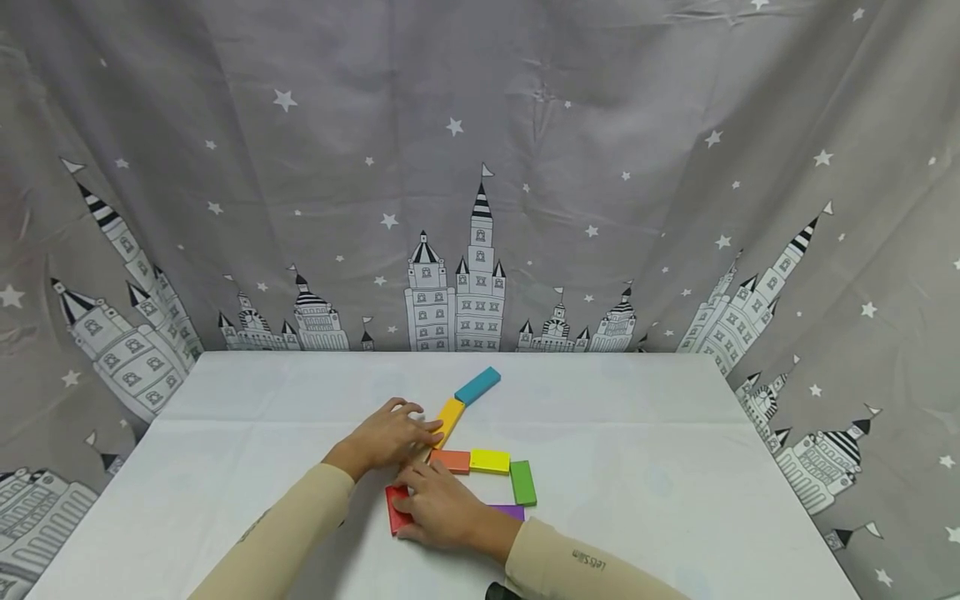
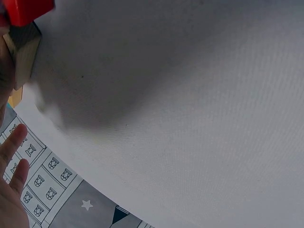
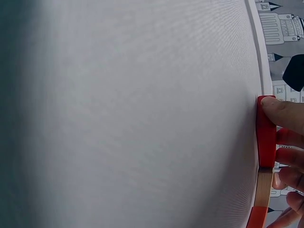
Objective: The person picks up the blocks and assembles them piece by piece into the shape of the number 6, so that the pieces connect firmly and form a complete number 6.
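Observation:
My right hand (image 1: 444, 510) holds the red block (image 1: 397, 510) at the near left of a row of coloured blocks, its thumb pressed on one end in the right wrist view. Just beyond it, a plain wooden block (image 3: 263, 187) meets the red one end to end. My left hand (image 1: 390, 435) reaches over this wooden block and appears to pinch it, though the thumb is mostly hidden. Its outer fingers spread over the amber block (image 1: 450, 417). An orange block (image 1: 452, 462) lies right of the hands, touching a yellow block (image 1: 490, 462).
A blue block (image 1: 477, 386) extends from the amber one toward the back. At right lies a green block (image 1: 523, 483), and a purple block (image 1: 510, 512) shows partly behind my right wrist. The white table (image 1: 637, 433) ends at a grey castle-print curtain (image 1: 555, 167). A small black object (image 1: 501, 592) is at the bottom edge.

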